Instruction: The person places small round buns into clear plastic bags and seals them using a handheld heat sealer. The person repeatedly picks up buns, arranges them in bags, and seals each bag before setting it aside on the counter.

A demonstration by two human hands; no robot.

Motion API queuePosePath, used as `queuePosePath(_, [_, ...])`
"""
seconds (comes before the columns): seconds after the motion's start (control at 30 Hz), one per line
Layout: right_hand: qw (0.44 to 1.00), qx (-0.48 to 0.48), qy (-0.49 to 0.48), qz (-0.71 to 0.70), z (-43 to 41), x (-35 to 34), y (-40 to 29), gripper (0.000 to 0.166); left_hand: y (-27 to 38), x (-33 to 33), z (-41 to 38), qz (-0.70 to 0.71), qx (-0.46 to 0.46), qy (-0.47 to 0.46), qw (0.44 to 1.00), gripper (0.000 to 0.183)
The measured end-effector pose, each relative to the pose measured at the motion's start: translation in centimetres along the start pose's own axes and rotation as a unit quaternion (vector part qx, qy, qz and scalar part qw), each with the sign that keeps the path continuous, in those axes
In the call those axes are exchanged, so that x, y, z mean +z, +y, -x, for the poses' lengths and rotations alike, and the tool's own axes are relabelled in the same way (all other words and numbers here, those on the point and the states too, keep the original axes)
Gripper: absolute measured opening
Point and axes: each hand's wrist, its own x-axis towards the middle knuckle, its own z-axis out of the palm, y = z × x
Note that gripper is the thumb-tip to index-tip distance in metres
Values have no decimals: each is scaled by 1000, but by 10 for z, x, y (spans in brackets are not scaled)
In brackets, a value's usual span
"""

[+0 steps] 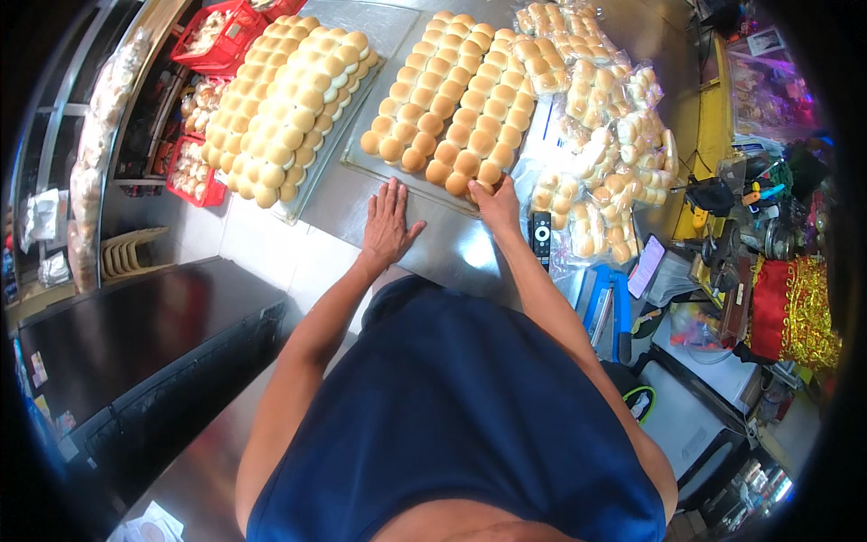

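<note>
On a metal baking tray (350, 157) in front of me lie two slabs of golden bread rolls, a left slab (423, 85) and a right slab (482, 115), each joined in rows. My right hand (498, 206) grips the near right corner of the right slab, thumb on the end roll and fingers at its side. My left hand (387, 229) is held flat at the near edge of the steel table (440, 234), thumb spread, holding nothing. Its fingertips reach just short of the tray's near rim.
Left of the tray, paler roll slabs (291, 115) are stacked on another tray. Bagged rolls (596, 135) are heaped at right, near a remote control (540, 237), a blue bag sealer (605, 308) and a phone (647, 266). Red crates (234, 34) stand at far left.
</note>
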Motion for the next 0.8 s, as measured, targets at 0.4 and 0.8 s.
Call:
queuePosePath(0.4, [992, 99, 67, -48, -79, 2, -33, 60, -14, -19, -86, 115, 53, 27, 992, 74])
queuePosePath(0.8, [896, 164, -58, -408, -92, -8, -53, 59, 6, -25, -130, 743, -69, -244, 620, 86])
